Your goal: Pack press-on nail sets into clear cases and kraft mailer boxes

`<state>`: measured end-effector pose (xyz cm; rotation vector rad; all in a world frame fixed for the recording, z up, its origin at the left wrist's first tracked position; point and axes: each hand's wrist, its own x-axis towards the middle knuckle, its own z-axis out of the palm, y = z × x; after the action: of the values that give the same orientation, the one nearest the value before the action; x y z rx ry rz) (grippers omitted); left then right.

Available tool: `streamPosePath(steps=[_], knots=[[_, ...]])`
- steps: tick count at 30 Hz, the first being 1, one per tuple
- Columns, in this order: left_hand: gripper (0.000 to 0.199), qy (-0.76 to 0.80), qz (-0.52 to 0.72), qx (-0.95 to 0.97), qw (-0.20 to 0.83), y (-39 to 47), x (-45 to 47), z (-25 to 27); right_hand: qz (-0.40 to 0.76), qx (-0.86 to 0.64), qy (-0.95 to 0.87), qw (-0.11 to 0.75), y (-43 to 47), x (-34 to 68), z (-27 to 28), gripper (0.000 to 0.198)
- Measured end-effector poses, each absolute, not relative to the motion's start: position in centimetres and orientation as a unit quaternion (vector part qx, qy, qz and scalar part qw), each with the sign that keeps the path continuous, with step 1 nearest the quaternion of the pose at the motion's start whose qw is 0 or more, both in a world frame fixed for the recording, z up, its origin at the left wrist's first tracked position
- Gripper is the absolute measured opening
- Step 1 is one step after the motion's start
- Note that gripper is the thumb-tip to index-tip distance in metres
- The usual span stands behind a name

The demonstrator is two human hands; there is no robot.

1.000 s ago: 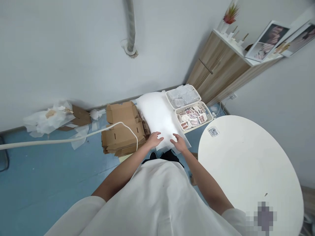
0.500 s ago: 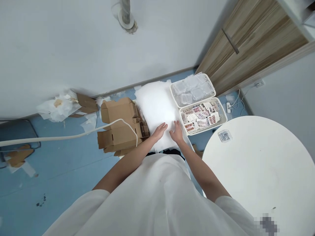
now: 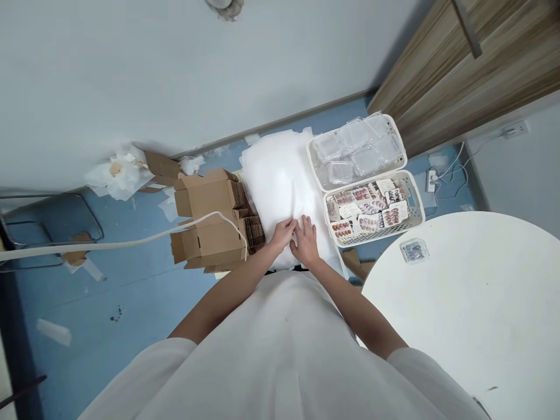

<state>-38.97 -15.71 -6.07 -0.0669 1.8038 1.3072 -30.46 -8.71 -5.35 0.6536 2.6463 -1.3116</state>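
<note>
Your left hand (image 3: 281, 234) and right hand (image 3: 308, 245) meet near the white foam sheets' (image 3: 277, 172) front edge, seemingly to pinch one.

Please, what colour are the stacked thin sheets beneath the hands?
The stacked thin sheets are white, clearest in the head view.

White sheets (image 3: 275, 175), piled, lightly puckered, beside brown cardboard (image 3: 214, 216)

A loose, white short-sleeved top (image 3: 284, 332) clothes the person.
Its plain cloth drapes in soft folds, with a vertical crease towards the near edge; the left sleeve (image 3: 161, 361) and right sleeve (image 3: 415, 364) are wide. The left hand (image 3: 283, 234) and right hand (image 3: 305, 245) are bare. Slivers of black clothing (image 3: 301, 268) show past the far edge.
</note>
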Motion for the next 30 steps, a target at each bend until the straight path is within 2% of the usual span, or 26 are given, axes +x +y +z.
streamPosePath(steps=[7,11,19,24,30], knots=[[0.024,0.695,0.563,-0.075,0.441,-15.7,-39.1,-6.4,-0.524,0.317,0.790,-0.006,-6.8,-31.8,-5.2,0.045],[0.021,0.709,0.536,-0.059,0.454,-15.5,-39.0,-5.7,-0.543,0.331,0.772,0.010,-5.0,-32.9,-5.4,0.032],[0.036,0.727,0.500,0.012,0.472,-18.0,-39.0,-2.7,-0.339,0.334,0.880,0.010,-3.8,-32.8,-4.0,0.040],[0.040,0.732,0.508,0.047,0.452,-20.1,-38.9,-2.0,-0.292,0.375,0.879,0.043,-4.5,-33.3,-2.4,0.039],[0.041,0.734,0.514,0.063,0.439,-21.8,-38.0,-1.1,-0.233,0.406,0.884,0.003,-4.8,-33.1,-1.3,0.031]])
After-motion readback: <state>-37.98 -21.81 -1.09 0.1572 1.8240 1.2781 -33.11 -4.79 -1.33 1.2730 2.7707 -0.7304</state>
